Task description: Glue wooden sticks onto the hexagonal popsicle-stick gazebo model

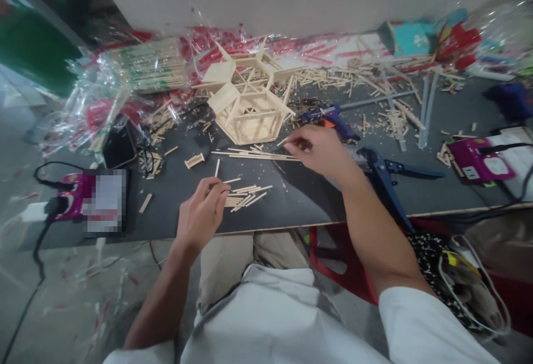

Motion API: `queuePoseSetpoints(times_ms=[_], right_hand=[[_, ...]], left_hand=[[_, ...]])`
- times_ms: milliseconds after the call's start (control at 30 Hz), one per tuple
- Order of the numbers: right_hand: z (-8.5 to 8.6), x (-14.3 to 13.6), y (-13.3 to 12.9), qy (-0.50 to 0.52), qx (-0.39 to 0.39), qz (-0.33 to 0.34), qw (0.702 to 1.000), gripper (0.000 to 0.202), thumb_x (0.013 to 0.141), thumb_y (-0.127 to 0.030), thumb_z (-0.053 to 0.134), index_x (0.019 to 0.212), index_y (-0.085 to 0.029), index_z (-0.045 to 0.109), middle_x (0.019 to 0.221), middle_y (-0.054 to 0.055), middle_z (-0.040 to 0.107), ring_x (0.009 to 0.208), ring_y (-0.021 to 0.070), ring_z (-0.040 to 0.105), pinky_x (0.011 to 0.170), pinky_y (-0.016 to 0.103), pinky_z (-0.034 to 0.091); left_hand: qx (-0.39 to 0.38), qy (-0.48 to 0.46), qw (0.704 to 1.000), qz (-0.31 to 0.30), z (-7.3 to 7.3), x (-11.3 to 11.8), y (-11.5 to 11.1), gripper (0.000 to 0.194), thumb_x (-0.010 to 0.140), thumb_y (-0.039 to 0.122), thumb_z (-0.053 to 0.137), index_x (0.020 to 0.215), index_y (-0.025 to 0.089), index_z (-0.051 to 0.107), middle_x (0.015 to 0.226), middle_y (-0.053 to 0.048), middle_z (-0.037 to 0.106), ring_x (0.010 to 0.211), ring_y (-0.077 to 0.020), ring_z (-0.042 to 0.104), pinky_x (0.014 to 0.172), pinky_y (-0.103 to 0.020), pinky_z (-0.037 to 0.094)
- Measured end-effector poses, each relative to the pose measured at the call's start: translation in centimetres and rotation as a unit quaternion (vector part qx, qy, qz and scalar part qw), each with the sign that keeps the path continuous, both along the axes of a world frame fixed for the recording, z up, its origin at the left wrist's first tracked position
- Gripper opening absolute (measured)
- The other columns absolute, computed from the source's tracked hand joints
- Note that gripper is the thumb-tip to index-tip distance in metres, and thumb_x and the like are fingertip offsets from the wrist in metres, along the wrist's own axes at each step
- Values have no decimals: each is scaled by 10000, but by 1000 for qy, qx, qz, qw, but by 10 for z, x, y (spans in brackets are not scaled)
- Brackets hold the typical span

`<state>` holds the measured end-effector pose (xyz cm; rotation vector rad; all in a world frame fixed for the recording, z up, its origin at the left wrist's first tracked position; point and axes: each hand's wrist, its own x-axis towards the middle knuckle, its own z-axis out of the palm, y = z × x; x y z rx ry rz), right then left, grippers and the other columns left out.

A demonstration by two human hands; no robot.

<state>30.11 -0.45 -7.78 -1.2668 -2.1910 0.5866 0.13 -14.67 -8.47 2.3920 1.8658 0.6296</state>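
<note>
My left hand (pixel 205 208) is closed at the front of the table, with a short thin wooden stick (pixel 217 168) standing up from its fingers. Beside its fingertips lies a pile of short sticks (pixel 250 196). My right hand (pixel 318 150) pinches a small wooden stick (pixel 282 142), just in front of a hexagonal wooden stick structure (pixel 250 114). Longer sticks (pixel 258 155) lie flat between the hands, their right ends reaching beneath my right hand. A small wooden piece with raised ends (pixel 194 161) rests left of them.
A blue glue gun (pixel 333 120) and a blue-handled cutter (pixel 385 178) lie to the right. Purple power strips (pixel 483 161) sit at both sides, a phone (pixel 119 145) at the left. Plastic wrapping and stick scraps cover the back.
</note>
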Motion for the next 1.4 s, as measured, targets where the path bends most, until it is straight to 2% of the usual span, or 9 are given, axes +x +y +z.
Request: queuePoseSetpoints(times_ms=[67, 167, 333, 633, 767, 967, 1167, 1300, 1400], right_hand=[[-6, -5, 0, -12, 8, 53, 998, 184, 979, -360, 614, 922, -230, 731, 933, 100, 722, 869, 268, 666, 851, 432, 534], [-12, -7, 3, -24, 7, 86, 996, 195, 995, -343, 605, 891, -236, 729, 922, 100, 706, 911, 276, 658, 862, 434, 521], [-17, 0, 6, -20, -2, 67, 998, 137, 954, -347, 701, 943, -217, 744, 922, 78, 689, 862, 245, 658, 819, 394, 508], [-24, 1, 9, -34, -49, 84, 995, 127, 911, -304, 753, 828, -220, 709, 909, 59, 648, 838, 231, 632, 770, 368, 477], [-18, 1, 7, 20, -31, 77, 996, 171, 944, -334, 695, 820, -222, 660, 897, 63, 653, 822, 225, 618, 774, 373, 490], [-9, 8, 6, 72, -25, 64, 995, 281, 946, -483, 699, 833, -225, 687, 894, 66, 641, 773, 212, 578, 748, 378, 500], [-12, 9, 9, 34, -22, 50, 998, 191, 938, -373, 678, 834, -215, 699, 888, 69, 650, 774, 213, 601, 784, 394, 515], [-16, 10, 13, 18, -34, 42, 998, 194, 932, -378, 688, 826, -217, 719, 925, 76, 678, 807, 223, 646, 813, 406, 529], [-17, 11, 13, 17, -28, 40, 999, 187, 917, -384, 711, 829, -220, 730, 936, 78, 692, 800, 222, 655, 826, 416, 537]], left_hand=[[42, -28, 999, -11, -6, 0, -5, 202, 1090, 248, 537, 1070, 219, 736, 1132, -61, 731, 854, -135, 725, 682, -223, 500], [74, -60, 995, -31, -12, -2, -7, 158, 1064, 195, 584, 1059, 195, 742, 1094, -69, 738, 894, -139, 736, 726, -211, 520], [65, -81, 994, -38, -16, -5, -7, 133, 1053, 215, 632, 1049, 186, 762, 1108, -77, 735, 855, -125, 727, 730, -208, 528], [68, -88, 993, -36, -15, 0, -14, 210, 1074, 278, 612, 991, 207, 791, 1073, -74, 762, 715, -94, 716, 685, -205, 538], [68, -107, 991, -33, -16, -2, -14, 218, 1073, 292, 611, 994, 215, 799, 1066, -77, 766, 788, -117, 739, 706, -205, 554], [69, -143, 987, -25, -17, -4, -11, 202, 1066, 297, 620, 1013, 229, 802, 1045, -70, 761, 897, -149, 745, 732, -217, 564], [49, -110, 993, -11, -19, -2, -14, 271, 1083, 347, 590, 985, 218, 807, 1096, -90, 763, 830, -138, 747, 726, -227, 565], [57, -118, 991, 6, -21, -2, -15, 255, 1079, 319, 588, 1006, 229, 816, 1091, -81, 763, 929, -163, 757, 766, -238, 581], [68, -138, 988, 8, -22, -3, -14, 231, 1063, 306, 616, 987, 242, 825, 1085, -72, 762, 874, -146, 746, 739, -232, 582]])
